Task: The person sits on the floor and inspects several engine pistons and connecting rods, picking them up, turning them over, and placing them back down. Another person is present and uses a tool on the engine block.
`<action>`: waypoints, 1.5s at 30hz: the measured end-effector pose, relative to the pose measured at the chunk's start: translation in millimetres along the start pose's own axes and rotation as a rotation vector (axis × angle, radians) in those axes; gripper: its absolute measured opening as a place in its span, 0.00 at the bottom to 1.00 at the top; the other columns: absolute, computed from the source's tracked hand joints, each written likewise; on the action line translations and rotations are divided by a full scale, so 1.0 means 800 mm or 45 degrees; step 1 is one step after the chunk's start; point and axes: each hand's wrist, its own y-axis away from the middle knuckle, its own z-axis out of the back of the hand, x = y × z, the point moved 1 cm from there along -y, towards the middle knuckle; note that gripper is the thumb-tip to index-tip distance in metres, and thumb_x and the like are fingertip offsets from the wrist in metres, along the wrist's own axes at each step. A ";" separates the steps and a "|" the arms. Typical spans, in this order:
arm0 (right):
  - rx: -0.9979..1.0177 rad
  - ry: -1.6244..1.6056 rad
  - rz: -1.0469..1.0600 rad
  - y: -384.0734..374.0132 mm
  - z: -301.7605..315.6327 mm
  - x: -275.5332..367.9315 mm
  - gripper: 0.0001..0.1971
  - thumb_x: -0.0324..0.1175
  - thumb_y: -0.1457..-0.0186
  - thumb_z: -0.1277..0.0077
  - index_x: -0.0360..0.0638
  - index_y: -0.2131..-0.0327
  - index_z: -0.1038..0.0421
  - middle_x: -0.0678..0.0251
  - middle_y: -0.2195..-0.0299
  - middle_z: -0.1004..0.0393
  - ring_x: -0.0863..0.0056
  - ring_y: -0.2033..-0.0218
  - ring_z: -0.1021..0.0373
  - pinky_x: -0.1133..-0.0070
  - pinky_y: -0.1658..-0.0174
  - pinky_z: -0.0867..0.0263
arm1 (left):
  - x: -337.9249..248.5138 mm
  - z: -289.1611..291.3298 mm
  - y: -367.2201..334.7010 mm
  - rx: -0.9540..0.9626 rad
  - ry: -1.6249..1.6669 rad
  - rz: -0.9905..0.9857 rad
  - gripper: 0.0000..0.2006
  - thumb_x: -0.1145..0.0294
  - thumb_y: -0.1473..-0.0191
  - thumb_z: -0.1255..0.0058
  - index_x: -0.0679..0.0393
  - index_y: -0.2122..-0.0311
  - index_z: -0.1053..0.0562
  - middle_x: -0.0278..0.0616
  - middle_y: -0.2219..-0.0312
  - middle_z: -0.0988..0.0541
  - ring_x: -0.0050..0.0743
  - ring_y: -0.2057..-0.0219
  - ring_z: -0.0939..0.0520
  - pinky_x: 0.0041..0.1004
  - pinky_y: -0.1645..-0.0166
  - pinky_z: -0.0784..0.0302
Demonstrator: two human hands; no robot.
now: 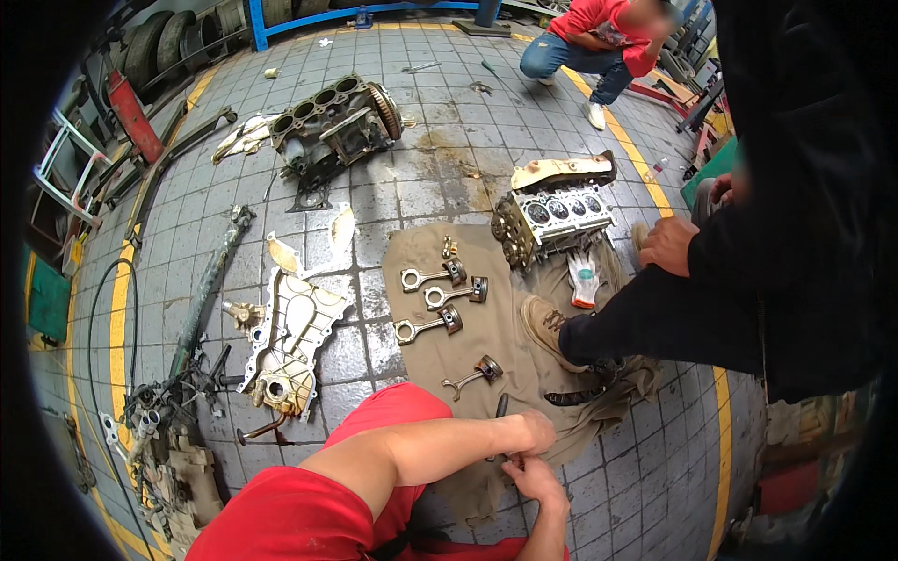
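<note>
My left hand (533, 432) reaches across from the left, its fingers closed; what they hold is hidden. Just below, my right hand (538, 481) is closed, fingertips pinched at a dark bar-like tool. The tool's dark handle (503, 405) sticks out beyond my left forearm; its working end cannot be seen. Nearest to my hands, a piston (487, 367) lies on a brown cloth (412, 360), its connecting rod's big end an open fork. Farther up lie more pistons on rods with closed ring ends, among them one piston (451, 320). Small metal parts (449, 247) lie beyond.
A cylinder head (561, 217) and a white glove (584, 277) sit right, by a standing person's shoe (543, 327). An engine block (337, 126) stands at the far left. A cast cover (297, 327) lies left. Another person (603, 47) squats at the back.
</note>
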 end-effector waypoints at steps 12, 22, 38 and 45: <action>-0.002 0.023 -0.043 0.005 0.002 0.005 0.21 0.41 0.37 0.41 0.40 0.46 0.26 0.52 0.55 0.18 0.52 0.52 0.22 0.63 0.50 0.29 | -0.005 0.004 0.002 0.001 0.006 0.029 0.13 0.74 0.56 0.35 0.63 0.61 0.14 0.50 0.62 0.12 0.52 0.57 0.11 0.43 0.56 0.15; -0.031 -0.051 0.011 0.008 0.004 0.004 0.19 0.40 0.38 0.41 0.39 0.49 0.25 0.51 0.58 0.18 0.51 0.55 0.23 0.63 0.52 0.29 | -0.005 0.010 0.008 -0.009 0.039 0.019 0.15 0.74 0.58 0.34 0.63 0.62 0.14 0.51 0.63 0.12 0.52 0.58 0.11 0.44 0.57 0.15; -0.057 -0.030 0.027 0.009 0.002 -0.003 0.18 0.41 0.38 0.40 0.38 0.52 0.25 0.50 0.59 0.18 0.52 0.56 0.23 0.63 0.53 0.30 | -0.012 0.028 0.018 0.086 -0.005 0.041 0.17 0.71 0.59 0.32 0.58 0.59 0.13 0.48 0.59 0.12 0.49 0.55 0.11 0.42 0.54 0.15; -0.012 -0.066 -0.025 0.016 0.012 0.012 0.17 0.41 0.41 0.39 0.36 0.59 0.28 0.50 0.60 0.21 0.50 0.57 0.26 0.62 0.53 0.31 | -0.010 0.020 0.012 0.097 -0.002 0.055 0.18 0.70 0.59 0.31 0.57 0.58 0.13 0.47 0.58 0.12 0.47 0.54 0.12 0.41 0.53 0.15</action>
